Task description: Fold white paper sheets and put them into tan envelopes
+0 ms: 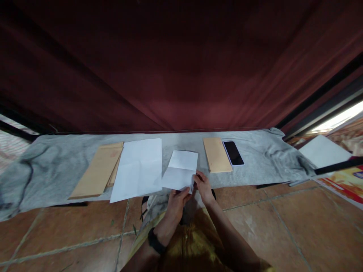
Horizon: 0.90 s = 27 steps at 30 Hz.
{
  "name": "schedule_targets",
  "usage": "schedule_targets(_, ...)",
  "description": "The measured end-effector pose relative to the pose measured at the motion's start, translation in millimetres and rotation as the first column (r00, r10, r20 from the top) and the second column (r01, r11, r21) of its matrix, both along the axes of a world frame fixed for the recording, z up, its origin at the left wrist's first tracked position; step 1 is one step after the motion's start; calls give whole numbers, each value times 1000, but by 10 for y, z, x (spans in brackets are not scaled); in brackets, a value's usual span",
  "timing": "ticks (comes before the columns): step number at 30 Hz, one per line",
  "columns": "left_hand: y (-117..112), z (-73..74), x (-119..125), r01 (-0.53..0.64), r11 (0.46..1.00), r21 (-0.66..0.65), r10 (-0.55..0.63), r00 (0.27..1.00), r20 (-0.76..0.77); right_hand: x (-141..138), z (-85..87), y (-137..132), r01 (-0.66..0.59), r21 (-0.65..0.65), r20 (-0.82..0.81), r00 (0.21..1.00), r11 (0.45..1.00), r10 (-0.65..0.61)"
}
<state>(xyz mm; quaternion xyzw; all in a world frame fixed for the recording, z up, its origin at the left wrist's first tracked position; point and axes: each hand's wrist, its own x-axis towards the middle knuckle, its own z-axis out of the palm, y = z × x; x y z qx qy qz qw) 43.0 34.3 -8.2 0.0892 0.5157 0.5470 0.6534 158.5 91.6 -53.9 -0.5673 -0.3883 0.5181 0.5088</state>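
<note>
Pinching a small, creased sheet of white paper (180,170) at its lower right, the left hand (178,201) and the right hand (203,185) were both closed narrowly on it, the left at the bottom edge, the right at the right-hand side. Between them they covered that corner, so its fold was hard to make out. Beyond a black wristband (155,241), the arms ran out of view below, as did a shadowed mustard-yellow garment (184,251). At the far right, a red and yellow printed panel (347,185) was cut off, its print too blurred to read. A long, narrow table draped in rumpled grey cloth (261,156) stretched beneath the small sheet, before a dark red fabric curtain (181,83) whose top faded into gloom; terracotta floor tiles (255,219) showed below. Left of the small sheet lay a large sheet of white paper (138,168), next to overlapping brown paper envelopes (98,172). To the right, a tan paper envelope (217,155) lay just beside a black-screened phone with a pale lilac rim (233,153). What any envelope held could not be told.
</note>
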Motion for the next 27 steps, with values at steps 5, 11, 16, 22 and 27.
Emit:
schedule_targets(5,33,8,-243,-105,993,-60,111,986,124,128,9,115,0,-100,-45,999,995,-4)
schedule_targets(11,48,90,-591,-161,987,-10,159,981,-114,294,-1,192,-102,-100,115,987,990,114)
schedule_targets(16,43,133,-545,-25,999,-39,13,960,-281,351,-15,207,-61,59,363,931,996,36)
schedule_targets(22,4,86,-491,5,997,-78,-29,949,-312,473,-12,10,-155,182,459,886,971,56)
schedule_targets(27,-10,141,-545,-8,995,-103,-15,976,-218,637,1,-113,-328,286,639,766,900,76)
